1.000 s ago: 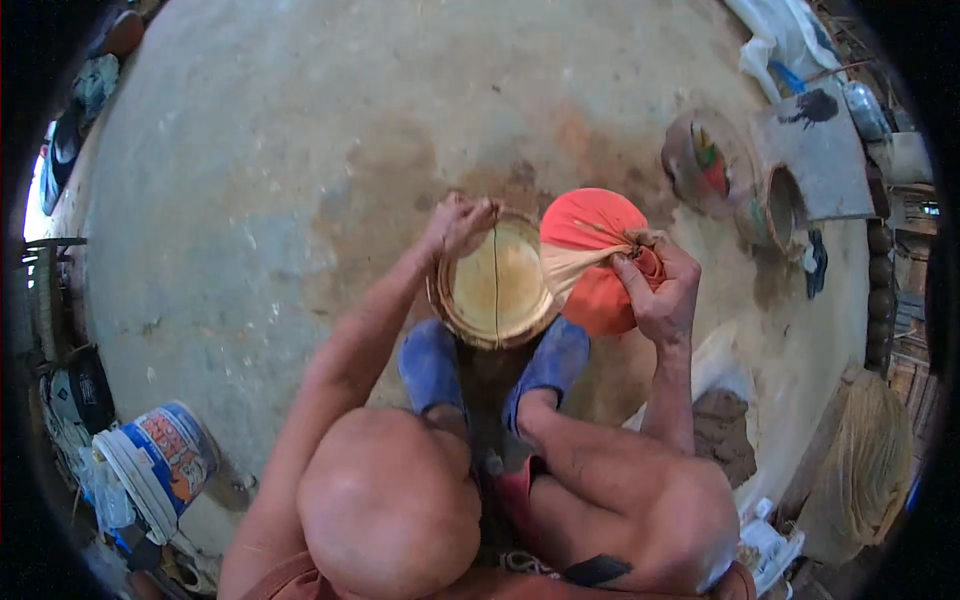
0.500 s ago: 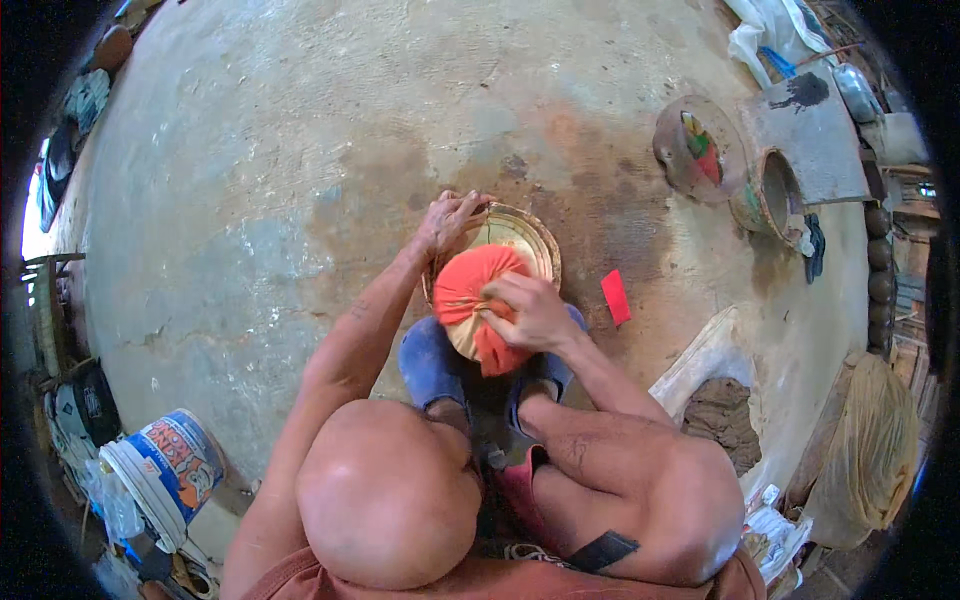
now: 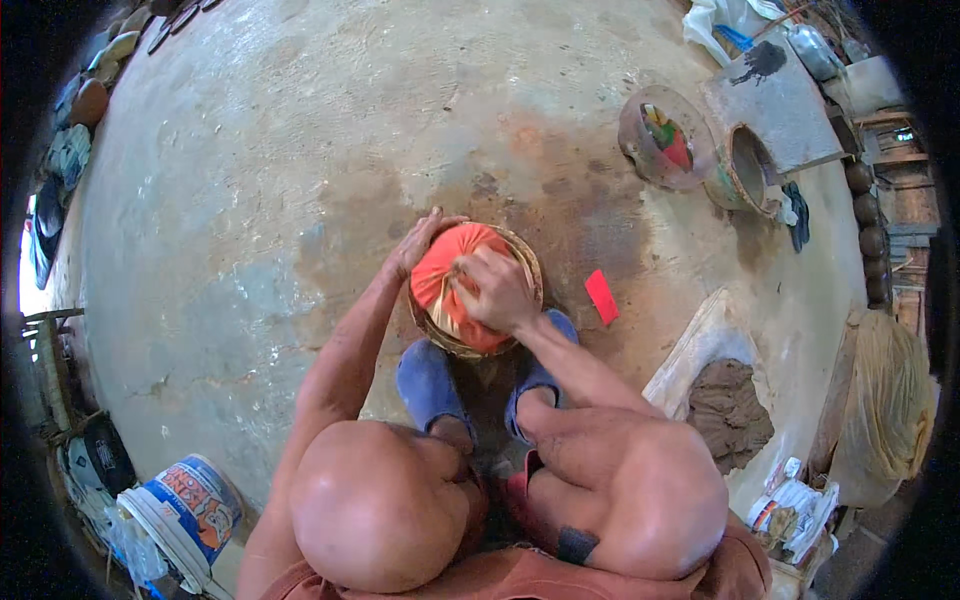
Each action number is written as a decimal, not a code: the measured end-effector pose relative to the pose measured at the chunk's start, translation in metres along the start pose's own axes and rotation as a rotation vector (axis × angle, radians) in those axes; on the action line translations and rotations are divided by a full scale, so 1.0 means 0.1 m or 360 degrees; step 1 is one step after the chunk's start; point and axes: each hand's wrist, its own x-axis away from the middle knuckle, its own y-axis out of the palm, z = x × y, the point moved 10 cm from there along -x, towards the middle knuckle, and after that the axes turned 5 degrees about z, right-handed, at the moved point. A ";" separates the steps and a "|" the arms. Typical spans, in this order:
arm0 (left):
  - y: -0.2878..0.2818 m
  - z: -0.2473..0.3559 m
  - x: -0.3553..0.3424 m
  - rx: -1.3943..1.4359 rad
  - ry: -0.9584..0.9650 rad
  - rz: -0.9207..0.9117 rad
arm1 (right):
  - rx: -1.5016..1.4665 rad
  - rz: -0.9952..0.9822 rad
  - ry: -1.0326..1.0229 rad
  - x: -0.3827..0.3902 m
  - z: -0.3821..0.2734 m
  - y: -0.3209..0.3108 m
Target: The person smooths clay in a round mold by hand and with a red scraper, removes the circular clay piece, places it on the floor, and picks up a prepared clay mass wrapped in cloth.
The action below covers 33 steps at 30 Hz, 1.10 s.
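Observation:
Between my feet stands a round bowl [image 3: 537, 272] with a brown, ridged rim. Inside it sits a rounded orange cloth bundle [image 3: 437, 272], its fabric gathered and twisted at the top, with a paler tan patch near me. My right hand [image 3: 495, 292] is closed on the gathered neck of the cloth bundle. At the far left rim, my left hand [image 3: 417, 245] holds the bowl from outside, its fingers partly hidden along the edge. The bundle covers most of the bowl's inside.
A red flat piece [image 3: 602, 297] lies right of the bowl. Brown clay-like material [image 3: 728, 415] rests on a white sheet [image 3: 690, 345] at the near right. Farther off stand a round vessel [image 3: 640, 150] and a grey board [image 3: 790, 115]. A white-and-blue bucket [image 3: 190, 510] leans at the lower left.
The cloth bundle has gone from above the bowl's near side down into the bowl, carried by my right hand. My left hand has shifted along the rim. The view has moved slightly.

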 end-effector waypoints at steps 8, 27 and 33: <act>-0.03 0.16 0.13 -0.0936 -0.0100 0.0267 | 0.0312 0.0043 0.0200 0.05 0.37 -0.24; -0.09 -0.01 0.09 -0.0893 0.0203 0.0381 | -0.0003 -0.0511 0.0364 0.50 0.08 -0.26; -0.13 -0.08 -0.02 -0.1230 0.0218 0.0368 | -0.0254 -0.0546 0.0356 0.50 0.07 -0.19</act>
